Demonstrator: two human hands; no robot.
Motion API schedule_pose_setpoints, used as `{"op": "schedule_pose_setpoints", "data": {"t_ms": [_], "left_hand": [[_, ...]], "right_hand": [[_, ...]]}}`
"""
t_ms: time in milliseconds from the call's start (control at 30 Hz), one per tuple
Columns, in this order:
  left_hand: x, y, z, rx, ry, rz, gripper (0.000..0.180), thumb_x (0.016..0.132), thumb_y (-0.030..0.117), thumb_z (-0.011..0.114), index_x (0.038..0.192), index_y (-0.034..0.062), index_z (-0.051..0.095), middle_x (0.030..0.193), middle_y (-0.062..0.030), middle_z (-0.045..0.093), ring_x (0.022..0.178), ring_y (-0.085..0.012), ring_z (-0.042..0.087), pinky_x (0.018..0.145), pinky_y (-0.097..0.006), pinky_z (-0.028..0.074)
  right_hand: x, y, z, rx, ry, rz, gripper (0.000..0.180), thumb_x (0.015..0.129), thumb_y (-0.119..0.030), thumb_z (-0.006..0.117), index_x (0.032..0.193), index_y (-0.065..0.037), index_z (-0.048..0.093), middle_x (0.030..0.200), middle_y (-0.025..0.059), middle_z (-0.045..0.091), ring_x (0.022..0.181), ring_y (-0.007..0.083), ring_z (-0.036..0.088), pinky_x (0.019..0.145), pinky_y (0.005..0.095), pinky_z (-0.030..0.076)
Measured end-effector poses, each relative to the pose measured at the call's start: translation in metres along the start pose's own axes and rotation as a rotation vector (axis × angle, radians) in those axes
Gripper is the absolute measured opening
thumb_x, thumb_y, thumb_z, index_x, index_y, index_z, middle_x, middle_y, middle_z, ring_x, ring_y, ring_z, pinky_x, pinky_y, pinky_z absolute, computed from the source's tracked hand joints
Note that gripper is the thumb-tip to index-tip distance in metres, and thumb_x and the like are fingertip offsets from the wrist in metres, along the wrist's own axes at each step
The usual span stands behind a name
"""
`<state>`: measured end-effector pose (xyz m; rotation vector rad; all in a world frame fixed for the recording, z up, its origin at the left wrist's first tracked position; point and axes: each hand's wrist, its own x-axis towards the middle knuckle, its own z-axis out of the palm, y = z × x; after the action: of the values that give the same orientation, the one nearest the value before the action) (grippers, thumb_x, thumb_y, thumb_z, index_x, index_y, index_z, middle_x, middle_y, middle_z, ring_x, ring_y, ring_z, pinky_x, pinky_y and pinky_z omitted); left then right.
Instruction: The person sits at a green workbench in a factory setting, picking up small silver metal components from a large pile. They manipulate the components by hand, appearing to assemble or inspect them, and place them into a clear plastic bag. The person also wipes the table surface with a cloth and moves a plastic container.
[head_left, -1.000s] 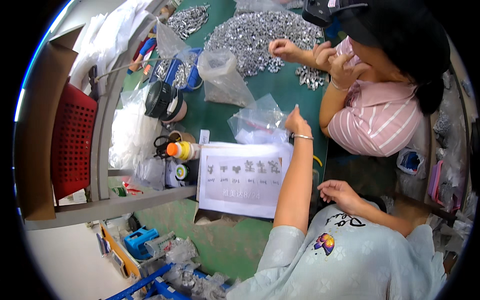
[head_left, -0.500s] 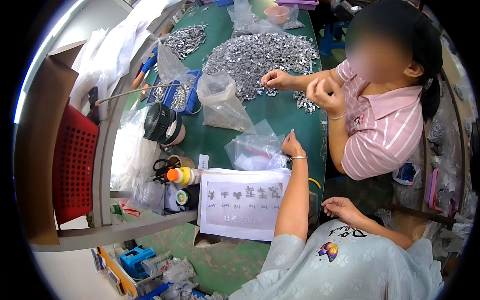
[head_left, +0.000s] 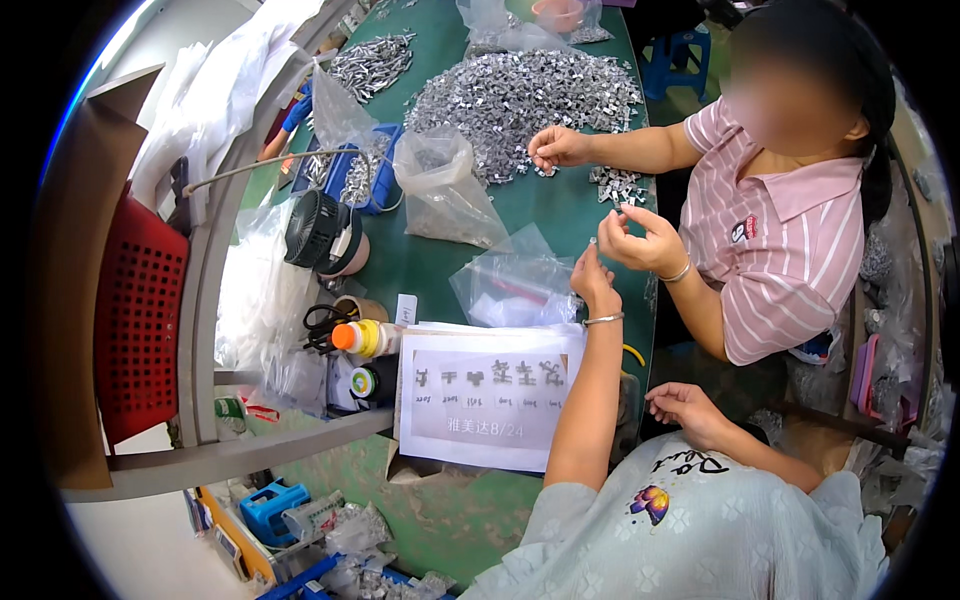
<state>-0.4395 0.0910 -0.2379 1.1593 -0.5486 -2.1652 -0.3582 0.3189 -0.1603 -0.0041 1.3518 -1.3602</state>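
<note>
Left hand (head_left: 597, 283) touches clear bag (head_left: 515, 285) on desk (head_left: 425, 262), grip can't be told | right hand (head_left: 685, 408) near, loose, empty | step: reaching for the bag | next: needs pinch on thin film

A single head-worn fisheye view looks steeply down from above the person's own shoulders, facing forward across the green bench (head_left: 420, 265). It sits near the body, so the left hand (head_left: 594, 282) reaches up mid-frame and the right hand (head_left: 686, 407) lies lower right. Beyond the hands, the far bench end curves toward the top rim; edges bend and the corners go black.
</note>
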Motion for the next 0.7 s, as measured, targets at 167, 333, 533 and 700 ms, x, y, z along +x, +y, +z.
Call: {"op": "schedule_pose_setpoints", "data": {"t_ms": [167,333,533,700], "left_hand": [[-0.016,0.012,0.004,-0.021,-0.040,-0.028,0.016,0.083,0.015,0.061,0.088,0.0013,0.056,0.059,0.0060,0.036,0.044,-0.0020,0.029,0.037,-0.019,0.021],[-0.029,0.023,0.000,-0.037,-0.072,-0.039,0.014,0.083,0.014,0.061,0.086,0.0016,0.055,0.059,0.0059,0.036,0.044,-0.0022,0.028,0.037,-0.019,0.021],[-0.034,0.025,-0.007,-0.047,-0.112,-0.046,0.013,0.084,0.014,0.060,0.084,0.0026,0.054,0.057,0.0068,0.035,0.044,-0.0017,0.028,0.038,-0.019,0.021],[-0.038,0.029,-0.007,-0.031,-0.122,-0.059,0.012,0.083,0.014,0.061,0.082,0.0033,0.055,0.056,0.0073,0.034,0.044,-0.0013,0.028,0.038,-0.019,0.021]], "right_hand": [[-0.001,0.002,0.001,0.005,-0.022,-0.011,0.017,0.086,-0.012,0.053,0.097,-0.001,0.060,0.079,0.0020,0.059,0.070,0.0080,0.053,0.066,0.0205,0.041],[-0.001,0.004,0.002,0.005,-0.035,-0.010,0.017,0.087,-0.012,0.053,0.097,-0.002,0.060,0.078,0.0016,0.059,0.070,0.0078,0.053,0.065,0.0202,0.041],[-0.002,0.004,0.005,0.004,-0.043,0.012,0.016,0.087,-0.012,0.053,0.097,-0.002,0.060,0.079,0.0013,0.059,0.070,0.0076,0.053,0.065,0.0199,0.041],[0.000,0.005,0.005,0.000,-0.054,0.011,0.016,0.087,-0.012,0.053,0.097,-0.002,0.060,0.079,0.0013,0.059,0.070,0.0077,0.053,0.065,0.0199,0.041]]}}
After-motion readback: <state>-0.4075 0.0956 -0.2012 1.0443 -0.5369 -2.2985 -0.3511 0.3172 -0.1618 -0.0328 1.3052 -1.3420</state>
